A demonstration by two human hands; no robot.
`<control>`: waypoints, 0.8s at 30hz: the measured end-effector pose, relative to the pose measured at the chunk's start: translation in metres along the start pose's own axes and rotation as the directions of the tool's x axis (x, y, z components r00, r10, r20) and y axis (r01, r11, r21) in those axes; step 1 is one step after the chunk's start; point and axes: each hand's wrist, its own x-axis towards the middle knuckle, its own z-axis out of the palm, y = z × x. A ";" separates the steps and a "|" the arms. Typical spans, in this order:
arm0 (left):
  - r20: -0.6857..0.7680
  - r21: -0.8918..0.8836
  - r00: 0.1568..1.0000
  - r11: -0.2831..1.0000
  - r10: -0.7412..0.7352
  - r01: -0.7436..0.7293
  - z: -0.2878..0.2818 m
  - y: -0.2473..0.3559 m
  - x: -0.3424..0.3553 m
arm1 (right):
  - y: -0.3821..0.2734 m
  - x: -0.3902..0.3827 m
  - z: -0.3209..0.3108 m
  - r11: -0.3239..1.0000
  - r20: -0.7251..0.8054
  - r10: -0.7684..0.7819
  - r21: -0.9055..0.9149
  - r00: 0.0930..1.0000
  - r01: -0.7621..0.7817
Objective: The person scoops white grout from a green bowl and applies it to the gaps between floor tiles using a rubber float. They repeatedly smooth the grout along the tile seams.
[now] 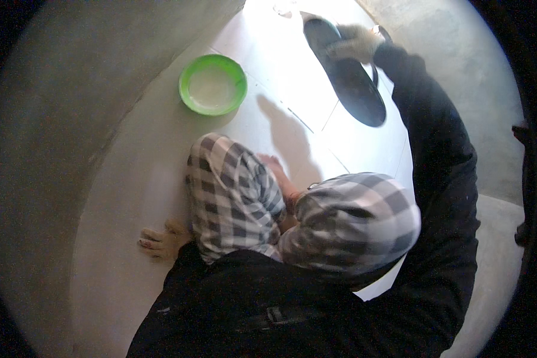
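Observation:
Near the top right, my right hand (355, 45) grips a dark, flat slipper (355, 92), with another dark edge or strap partly showing behind it. My left hand (164, 238) rests on the pale tiled floor (131, 191) at the lower left, fingers spread. Beyond my bent legs in checked trousers (227, 197) stands a green bowl (212, 83) with whitish, cloudy contents. Part of my bare foot (271, 164) shows between the knees.
A plain grey wall (53, 107) curves along the left, and another grey wall (477, 89) runs along the right, with a lighter ledge or surface (492, 250) at the lower right. Bright light falls at the top.

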 end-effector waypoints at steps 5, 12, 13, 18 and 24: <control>-0.194 -0.172 0.980 0.985 -0.038 0.004 0.023 0.000 0.002 | 0.072 -0.028 0.077 0.993 0.116 0.041 0.105 0.992 -0.053; -0.073 -0.544 0.863 0.745 -0.499 0.385 -0.012 0.053 0.038 | 0.121 0.017 0.176 0.904 0.251 -0.049 0.422 0.967 -0.063; -0.068 -0.426 0.814 0.755 -0.577 0.499 -0.011 0.067 0.042 | 0.120 0.023 0.182 0.914 0.201 -0.052 0.405 0.978 -0.035; -0.062 -0.339 0.836 0.800 -0.545 0.496 -0.001 0.077 0.063 | 0.105 0.020 0.193 0.936 0.047 0.076 0.341 0.996 -0.087; -0.083 -0.313 0.876 0.847 -0.475 0.430 0.000 0.074 0.070 | 0.055 0.009 0.215 0.996 -0.059 -0.012 -0.091 0.998 0.007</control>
